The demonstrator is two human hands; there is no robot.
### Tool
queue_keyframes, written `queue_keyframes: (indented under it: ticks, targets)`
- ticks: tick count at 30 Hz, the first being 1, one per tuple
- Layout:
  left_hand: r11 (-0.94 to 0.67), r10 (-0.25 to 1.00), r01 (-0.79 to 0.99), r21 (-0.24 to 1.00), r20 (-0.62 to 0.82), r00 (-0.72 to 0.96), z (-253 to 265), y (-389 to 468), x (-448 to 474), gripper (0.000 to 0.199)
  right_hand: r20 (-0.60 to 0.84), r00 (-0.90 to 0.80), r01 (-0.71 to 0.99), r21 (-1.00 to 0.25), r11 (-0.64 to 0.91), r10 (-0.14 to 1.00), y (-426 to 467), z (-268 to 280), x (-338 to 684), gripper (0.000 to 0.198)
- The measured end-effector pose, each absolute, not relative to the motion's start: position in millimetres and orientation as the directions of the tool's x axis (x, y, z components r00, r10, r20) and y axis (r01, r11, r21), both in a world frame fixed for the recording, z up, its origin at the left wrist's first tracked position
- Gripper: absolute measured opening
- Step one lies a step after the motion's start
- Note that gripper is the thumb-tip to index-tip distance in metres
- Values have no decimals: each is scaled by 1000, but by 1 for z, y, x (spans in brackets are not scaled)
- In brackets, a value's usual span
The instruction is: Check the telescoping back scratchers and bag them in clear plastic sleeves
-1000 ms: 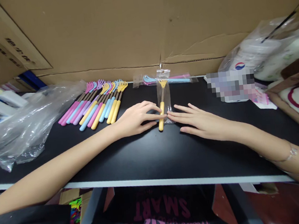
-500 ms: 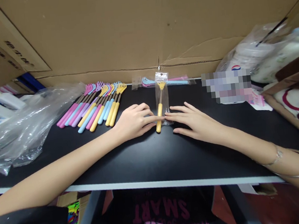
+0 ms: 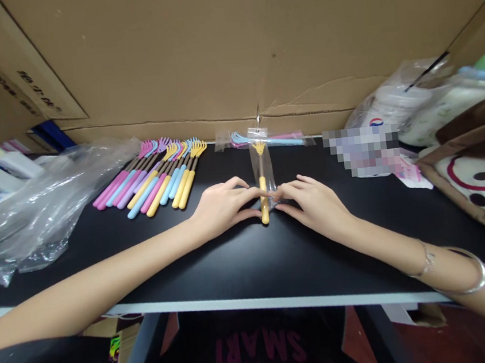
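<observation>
A yellow back scratcher (image 3: pixel 263 191) with a claw-shaped head lies upright in view on the black table, mostly inside a narrow clear plastic bag (image 3: pixel 269 170). The handle's lower end sticks out past the bag's mouth. From the left, my left hand (image 3: pixel 227 205) has its index finger across the handle and its thumb beside it, closed at the bag's edge. My right hand (image 3: pixel 314 201) pinches the bag's right edge near the mouth, index finger and thumb close together. The fingertips of both hands nearly meet over the handle.
Several loose back scratchers (image 3: pixel 155 179) in mixed colours lie at the left, beside crumpled clear plastic (image 3: pixel 53 195). Bagged ones (image 3: pixel 284 139) lie at the back against a cardboard wall (image 3: pixel 194 53). At the right stand a wrapped white cup (image 3: pixel 399 101) and a brown plush item (image 3: pixel 484 173).
My right hand has curled from spread fingers into a pinch at the bag. The left thumb has come up to the handle. The handle's lower end sits slightly further right and nearer.
</observation>
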State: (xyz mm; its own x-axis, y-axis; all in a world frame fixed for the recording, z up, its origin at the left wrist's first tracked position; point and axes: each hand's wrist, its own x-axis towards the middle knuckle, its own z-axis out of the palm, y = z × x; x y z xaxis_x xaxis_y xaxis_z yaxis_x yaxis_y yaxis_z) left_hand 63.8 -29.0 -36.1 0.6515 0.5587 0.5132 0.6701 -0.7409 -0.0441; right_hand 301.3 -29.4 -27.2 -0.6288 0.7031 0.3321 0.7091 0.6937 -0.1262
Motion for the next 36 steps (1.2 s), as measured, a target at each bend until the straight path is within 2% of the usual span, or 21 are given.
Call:
queue_keyframes:
  ticks: [2,4,7,9,12,14,16,21,25,28,33,36]
  targets:
    - [-729,609,684,31,486,627,-34,-30,65,35,341,-611,713,-155,684,714,-29,-27,300,10]
    - [-723,650,680,123,456,608,-32,-31,65,28,333,-569,723,-234,650,752,-30,-26,299,12]
    - [-709,677,670,220,476,561,-31,-29,63,22,305,-481,680,-462,570,822,-30,-23,299,12]
    - [-735,640,641,221,539,548,-29,-25,61,23,310,-450,566,-626,536,837,-30,-19,299,15]
    - [-783,564,593,189,618,548,-24,-14,60,28,328,-405,368,-796,480,854,-31,-15,298,25]
    - [-780,565,596,191,625,539,-20,-6,59,31,310,-366,250,-875,414,877,-31,-13,297,29]
    - [-746,618,628,224,586,525,-16,2,58,33,264,-332,145,-934,325,906,-30,-10,298,32]
    - [-591,781,733,337,466,416,-14,16,44,30,117,-260,45,-990,133,959,-18,-7,309,33]
    - [-551,819,755,355,401,410,-13,21,36,25,49,-240,26,-998,57,970,-6,-13,318,22]
    - [-542,829,766,345,367,422,-8,25,36,26,14,-243,74,-997,33,970,-1,-17,322,21]
    - [-549,836,749,370,241,493,2,32,39,30,55,-153,247,-965,92,987,12,-17,335,30]
    - [-545,837,753,369,184,515,6,35,41,32,16,-217,319,-944,87,976,21,-13,346,39]
